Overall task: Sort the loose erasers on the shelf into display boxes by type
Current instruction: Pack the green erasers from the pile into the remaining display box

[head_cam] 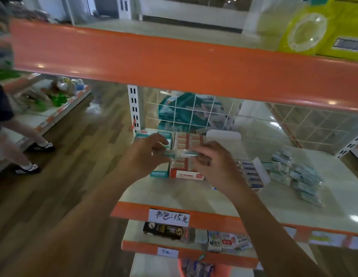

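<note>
Two hands close together, left hand (pixel 146 154) and right hand (pixel 214 162) pinching one eraser pack (pixel 174 153) (teal, blurred), red display box (pixel 186 175) beneath.

A clear-wrapped teal eraser pack (pixel 174 153) is hanging level, gripped at both ends, over the red display box (pixel 186 174). That box is sitting packed with red-and-white erasers (pixel 189 140) between a teal display box (pixel 159 173) and a blue display box (pixel 254 183). Loose teal erasers (pixel 298 176) are lying heaped toward the right of the shelf (pixel 174 194).
</note>
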{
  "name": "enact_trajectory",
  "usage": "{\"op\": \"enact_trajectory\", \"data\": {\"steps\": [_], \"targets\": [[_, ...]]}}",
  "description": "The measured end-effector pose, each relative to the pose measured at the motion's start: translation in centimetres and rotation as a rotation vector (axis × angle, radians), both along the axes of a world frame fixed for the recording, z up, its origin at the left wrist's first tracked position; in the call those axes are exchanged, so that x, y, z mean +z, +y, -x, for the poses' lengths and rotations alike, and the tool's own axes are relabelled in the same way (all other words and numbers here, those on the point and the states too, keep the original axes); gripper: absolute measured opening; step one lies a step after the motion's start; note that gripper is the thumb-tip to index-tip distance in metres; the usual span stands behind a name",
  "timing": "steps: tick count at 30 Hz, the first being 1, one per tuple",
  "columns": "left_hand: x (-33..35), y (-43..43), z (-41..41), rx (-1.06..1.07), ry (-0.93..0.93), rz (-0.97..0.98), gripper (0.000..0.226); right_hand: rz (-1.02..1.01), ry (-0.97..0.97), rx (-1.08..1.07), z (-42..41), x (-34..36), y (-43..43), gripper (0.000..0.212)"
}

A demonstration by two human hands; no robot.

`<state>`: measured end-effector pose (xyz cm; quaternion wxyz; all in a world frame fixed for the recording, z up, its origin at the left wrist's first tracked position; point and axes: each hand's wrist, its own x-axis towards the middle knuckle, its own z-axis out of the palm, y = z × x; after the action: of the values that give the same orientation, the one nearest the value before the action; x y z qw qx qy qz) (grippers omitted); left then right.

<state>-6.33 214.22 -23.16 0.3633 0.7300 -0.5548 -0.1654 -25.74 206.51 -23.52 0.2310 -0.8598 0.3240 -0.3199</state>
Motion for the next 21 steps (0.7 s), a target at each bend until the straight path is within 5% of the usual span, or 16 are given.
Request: {"op": "enact_trajectory", "data": {"steps": [12, 21], "targets": [[-1.1, 0.0, -6.8, -0.099, -0.293, -0.316, 0.036, 0.051, 0.263, -0.050, -7.8, -1.7, 0.5, 0.016], [-2.7, -0.8, -7.4, -0.136, -0.564, -0.288, 0.019, 0.042, 0.431, -0.070, -9.3, -2.2, 0.6, 0.017]]}}
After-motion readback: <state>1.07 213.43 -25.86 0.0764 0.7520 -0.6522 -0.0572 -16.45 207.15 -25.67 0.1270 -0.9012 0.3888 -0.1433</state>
